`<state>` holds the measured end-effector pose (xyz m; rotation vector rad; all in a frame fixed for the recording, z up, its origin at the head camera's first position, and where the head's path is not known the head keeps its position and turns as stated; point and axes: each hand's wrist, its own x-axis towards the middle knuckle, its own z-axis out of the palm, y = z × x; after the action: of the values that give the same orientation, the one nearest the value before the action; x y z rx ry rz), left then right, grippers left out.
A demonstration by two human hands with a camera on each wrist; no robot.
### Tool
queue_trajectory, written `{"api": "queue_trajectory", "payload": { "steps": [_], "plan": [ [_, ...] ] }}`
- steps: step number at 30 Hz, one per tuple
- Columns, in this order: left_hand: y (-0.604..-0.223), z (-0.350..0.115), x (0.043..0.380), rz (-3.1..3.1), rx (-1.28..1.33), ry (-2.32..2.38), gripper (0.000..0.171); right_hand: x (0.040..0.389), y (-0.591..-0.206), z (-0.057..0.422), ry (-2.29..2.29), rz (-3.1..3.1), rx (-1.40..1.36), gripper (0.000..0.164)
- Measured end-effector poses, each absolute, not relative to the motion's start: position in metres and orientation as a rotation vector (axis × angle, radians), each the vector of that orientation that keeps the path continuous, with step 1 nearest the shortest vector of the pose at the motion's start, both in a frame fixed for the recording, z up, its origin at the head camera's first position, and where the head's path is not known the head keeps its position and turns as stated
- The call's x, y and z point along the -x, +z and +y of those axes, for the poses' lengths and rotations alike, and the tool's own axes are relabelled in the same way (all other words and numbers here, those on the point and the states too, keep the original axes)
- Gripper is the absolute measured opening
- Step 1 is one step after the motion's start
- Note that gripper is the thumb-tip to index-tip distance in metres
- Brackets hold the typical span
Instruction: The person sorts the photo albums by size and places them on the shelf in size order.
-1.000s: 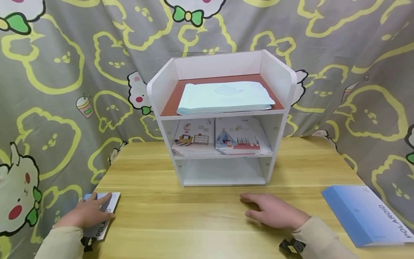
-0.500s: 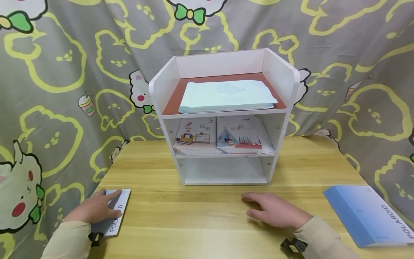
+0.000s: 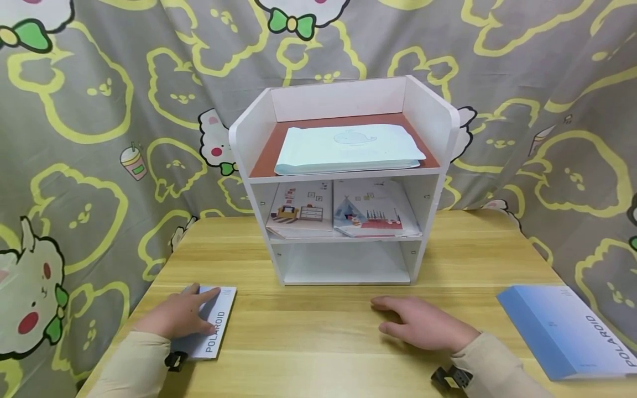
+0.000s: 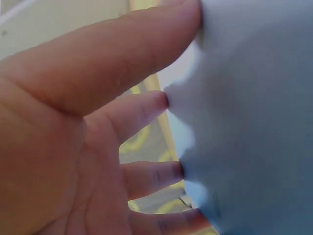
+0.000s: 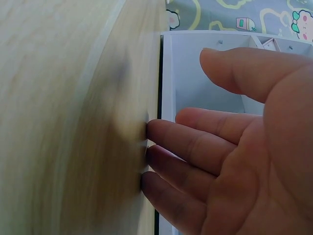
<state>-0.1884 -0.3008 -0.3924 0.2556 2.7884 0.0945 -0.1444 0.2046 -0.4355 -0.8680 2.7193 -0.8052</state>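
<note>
The pale blue notebook lies flat on the table, nearer the person than the white shelf and left of it; over the last second it has slid inward from the table's left edge, so the work in hand seems to be shifting it across. The left hand rests on it, fingers spread, fingertips against the cover, pinching nothing. That cover reads "POLAROID"; its smaller print is illegible. The right hand has stayed put, fingers loosely extended onto the wood, thumb apart, holding nothing. Beyond it, a thick blue block also reads "POLAROID". The shelf bears a whale-printed pad above two illustrated booklets.
</note>
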Motion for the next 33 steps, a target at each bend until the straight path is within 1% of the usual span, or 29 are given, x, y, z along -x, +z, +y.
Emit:
{"api": "queue_trajectory", "payload": {
  "steps": [6,14,27,33],
  "plan": [
    [-0.387,-0.273,0.184,2.768,-0.298,0.119,0.090,0.145,-0.436,0.205,-0.811,2.702,0.840,0.052],
    [-0.388,-0.235,0.175,2.797,-0.475,0.071,0.088,0.145,-0.436,0.205,-0.814,2.714,0.862,0.052],
    [-0.398,-0.160,0.161,2.842,-0.702,0.063,0.085,0.146,-0.434,0.204,-0.816,2.703,0.866,0.053],
    [-0.403,-0.130,0.159,2.869,-0.765,0.081,0.083,0.146,-0.435,0.204,-0.805,2.714,0.855,0.052]
  ]
}}
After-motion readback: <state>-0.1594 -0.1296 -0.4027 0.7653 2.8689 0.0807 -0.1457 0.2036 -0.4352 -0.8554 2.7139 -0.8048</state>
